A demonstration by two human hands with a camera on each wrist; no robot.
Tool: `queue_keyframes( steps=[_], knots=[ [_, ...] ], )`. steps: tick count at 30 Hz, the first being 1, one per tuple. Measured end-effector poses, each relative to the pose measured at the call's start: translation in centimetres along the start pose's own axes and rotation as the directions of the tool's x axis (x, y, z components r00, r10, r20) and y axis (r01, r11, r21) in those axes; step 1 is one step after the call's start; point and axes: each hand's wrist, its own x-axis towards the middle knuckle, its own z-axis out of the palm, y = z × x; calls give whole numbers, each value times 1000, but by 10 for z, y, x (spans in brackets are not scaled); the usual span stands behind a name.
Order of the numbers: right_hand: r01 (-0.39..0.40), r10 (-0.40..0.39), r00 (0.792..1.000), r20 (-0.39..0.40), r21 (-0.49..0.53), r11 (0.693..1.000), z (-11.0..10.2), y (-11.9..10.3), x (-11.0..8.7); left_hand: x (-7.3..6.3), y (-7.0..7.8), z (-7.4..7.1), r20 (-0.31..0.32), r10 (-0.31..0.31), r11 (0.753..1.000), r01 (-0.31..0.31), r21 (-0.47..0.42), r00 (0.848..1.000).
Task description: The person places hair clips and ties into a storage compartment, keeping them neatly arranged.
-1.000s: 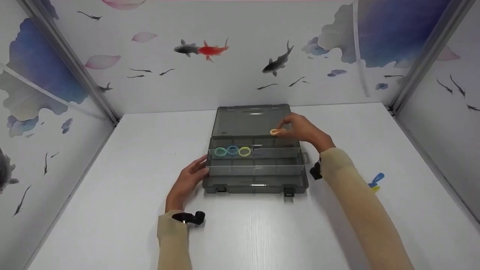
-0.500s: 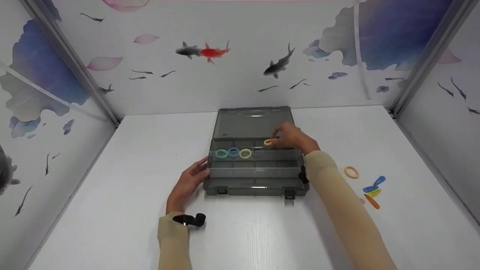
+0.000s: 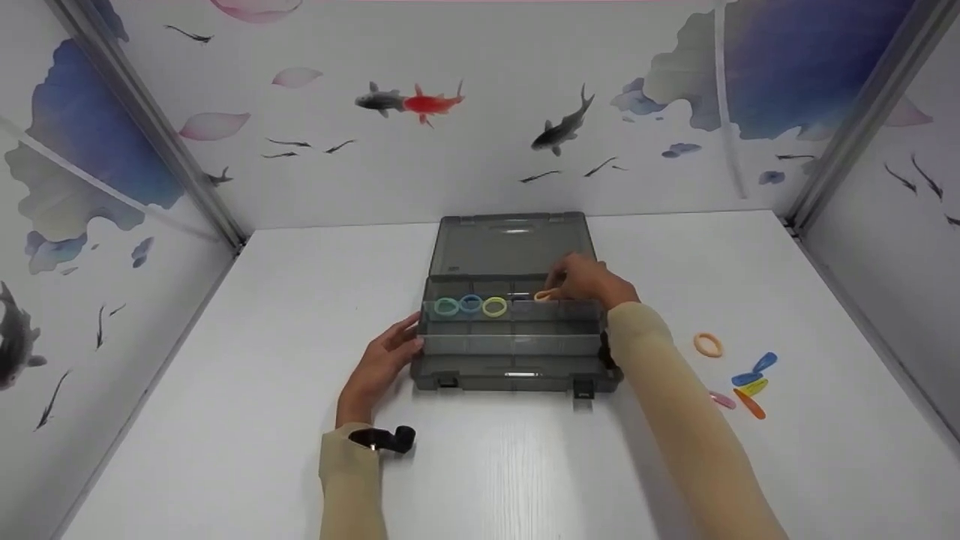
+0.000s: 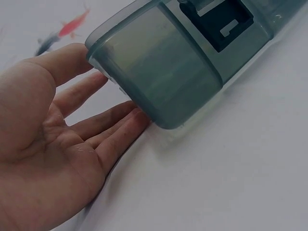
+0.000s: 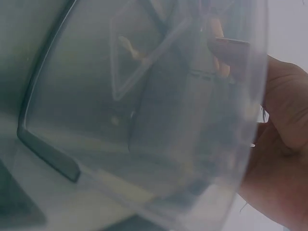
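Observation:
A grey see-through compartment box (image 3: 480, 366) stands on the table with its lid (image 3: 514, 244) folded back. My right hand (image 3: 589, 281) is at the right end of the back row, pinching an orange hair tie (image 3: 544, 295) at the divider's top edge. Through the clear plastic, the right wrist view shows the thumb (image 5: 236, 50) on that hair tie (image 5: 221, 67). Green (image 3: 437, 307), blue (image 3: 471, 296) and yellow (image 3: 495, 316) hair ties sit in the same row, leftward. My left hand (image 3: 382, 364) rests fairly straight fingers against the box's left side, thumb near the top rim (image 4: 91, 45).
On the table to the right of the box lie another orange hair tie (image 3: 696, 343) and several hair clips: blue (image 3: 765, 362), yellow (image 3: 756, 387), orange (image 3: 750, 404) and pink (image 3: 722, 400). Printed white panels wall in the table. Latches (image 3: 583, 388) hang at the box front.
My right hand has come down from over the lid into the back row, carrying the orange hair tie. The loose hair tie and more clips show beside the sleeve. The left hand stays put.

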Motion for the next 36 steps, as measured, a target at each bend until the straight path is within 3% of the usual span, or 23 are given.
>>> queue_keyframes(
  steps=[9, 18, 27, 32, 36],
  knots=[
    [84, -79, 996, 37, -142, 986, -2, -3, 3, 1, 0, 1, 19, -4, 1000, 4, 0, 1000],
    [91, -86, 996, 37, -136, 987, -1, -5, 4, 4, 1, 1, 13, -17, 1000, 17, 8, 1000],
    [152, -149, 988, 32, -140, 978, -1, -8, 9, 2, 3, 1, 17, -11, 1000, 11, 1, 1000],
    [157, -156, 988, 15, -81, 984, -8, -13, 3, 0, 1, -1, 13, -18, 1000, 18, 1, 1000],
    [207, -208, 978, 0, -67, 976, -16, -20, -6, 0, 0, -3, 11, -22, 1000, 22, 1, 1000]
  ],
)
